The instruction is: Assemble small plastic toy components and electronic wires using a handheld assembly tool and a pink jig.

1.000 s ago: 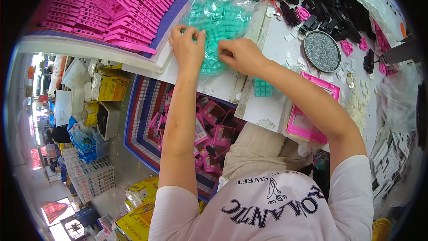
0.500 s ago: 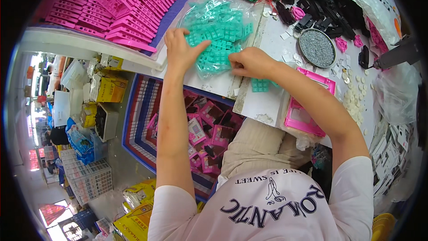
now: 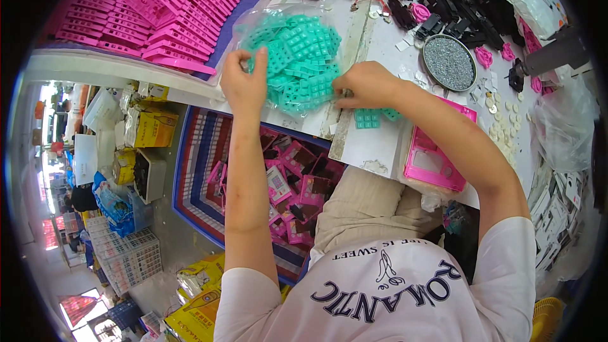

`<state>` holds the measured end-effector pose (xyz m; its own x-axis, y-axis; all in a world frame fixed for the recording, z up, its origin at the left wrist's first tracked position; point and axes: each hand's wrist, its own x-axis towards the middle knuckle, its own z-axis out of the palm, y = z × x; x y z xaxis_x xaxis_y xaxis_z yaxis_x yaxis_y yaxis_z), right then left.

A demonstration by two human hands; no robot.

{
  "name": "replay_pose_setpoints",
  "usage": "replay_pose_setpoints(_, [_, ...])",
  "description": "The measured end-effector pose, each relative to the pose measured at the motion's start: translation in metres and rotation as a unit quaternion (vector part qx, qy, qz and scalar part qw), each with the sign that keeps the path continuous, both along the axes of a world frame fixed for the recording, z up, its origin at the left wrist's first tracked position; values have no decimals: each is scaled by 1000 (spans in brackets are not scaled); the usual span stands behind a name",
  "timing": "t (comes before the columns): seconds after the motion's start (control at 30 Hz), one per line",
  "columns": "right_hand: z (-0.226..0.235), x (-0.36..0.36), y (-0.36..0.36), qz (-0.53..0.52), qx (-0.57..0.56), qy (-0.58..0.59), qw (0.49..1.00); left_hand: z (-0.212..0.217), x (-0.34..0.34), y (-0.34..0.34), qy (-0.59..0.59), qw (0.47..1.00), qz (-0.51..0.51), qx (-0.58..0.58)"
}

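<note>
Gripping the near left edge of a clear plastic bag [image 3: 288, 57] full of teal keypad pieces, the left hand [image 3: 244, 82] has its fingers curled over the film, pinching it. The bag lies on the white worktop [image 3: 373, 145], just below the stacked pink panels [image 3: 164, 6]. The right hand [image 3: 367, 83] rests at the bag's right edge, fingers bent and pressed together; whether they pinch a piece cannot be told. A loose teal keypad strip [image 3: 368, 118] lies just beneath that hand. A pink frame [image 3: 437, 149] sits beside the right forearm, and a round grey dish [image 3: 449, 62] stands farther back.
</note>
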<state>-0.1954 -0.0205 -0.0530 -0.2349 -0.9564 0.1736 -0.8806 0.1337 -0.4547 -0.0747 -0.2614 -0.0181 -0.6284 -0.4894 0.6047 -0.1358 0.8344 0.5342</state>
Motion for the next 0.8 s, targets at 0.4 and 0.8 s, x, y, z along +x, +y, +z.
replay_pose_setpoints(0.4, [27,1,-9,-109,27,-23,993,-57,56,64,-26,995,5,91])
replay_pose_setpoints(0.8, [85,0,81,-157,15,-87,984,-20,73,89,-58,997,-49,-14])
